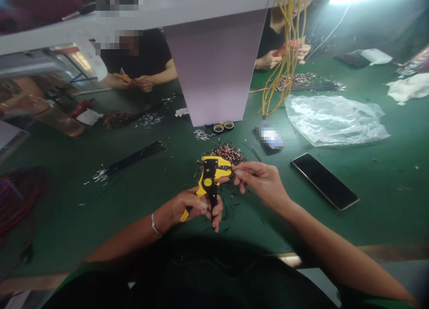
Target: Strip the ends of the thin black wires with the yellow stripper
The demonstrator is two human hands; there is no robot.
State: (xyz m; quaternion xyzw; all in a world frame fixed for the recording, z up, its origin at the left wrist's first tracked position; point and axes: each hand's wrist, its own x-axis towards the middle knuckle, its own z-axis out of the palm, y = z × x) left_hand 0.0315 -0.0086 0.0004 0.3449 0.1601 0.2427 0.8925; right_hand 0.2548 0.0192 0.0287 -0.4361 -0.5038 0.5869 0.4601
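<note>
In my left hand (pixel 197 205) I grip a yellow and black wire stripper (pixel 210 175) by its handles, its jaws pointing right. My right hand (pixel 259 179) is pinched closed at the jaw opening. What its fingertips hold is too small to make out. Just behind the tool lies a pile of short copper-ended wire pieces (pixel 229 153). Small dark scraps are scattered on the green table (pixel 268 228) beneath my hands.
A phone (pixel 325 181) lies right of my hands, a clear plastic bag (pixel 337 121) beyond it. Yellow wires (pixel 284 45) hang down behind. A bundle of black wires (pixel 134 160) rests at left. Tape rolls (pixel 218 129) sit by a white panel (pixel 217 72). Co-workers' hands (pixel 144 83) are across the table.
</note>
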